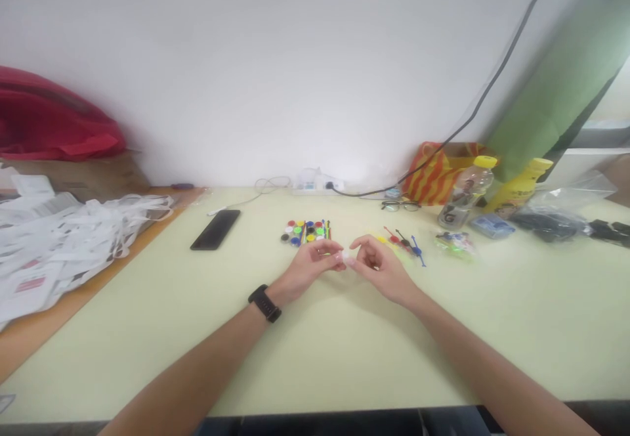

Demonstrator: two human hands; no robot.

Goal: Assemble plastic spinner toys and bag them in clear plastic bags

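Observation:
Over the middle of the table, my left hand (pixel 311 266) pinches a small white piece (pixel 346 255) between thumb and fingers. From the other side, my right hand (pixel 386 270) closes its thumb and index finger about the same piece, whose exact shape is blurred. Just behind my left hand lie colourful round pieces (pixel 298 231) in rows, with thin coloured sticks at their right. Beyond my right hand are several spinner-like pieces with arrow pointers (pixel 404 243) in red, black, blue and yellow. A clear bag of small coloured parts (pixel 455 245) lies farther right.
A black phone (pixel 215 230) lies at the left, near white bags (pixel 59 245). Glasses (pixel 401 206), a clear bottle (pixel 465 193), a yellow bottle (pixel 519 190) and a striped bag (pixel 428 173) stand or lie at the back right. A cable runs to a power strip (pixel 317 183).

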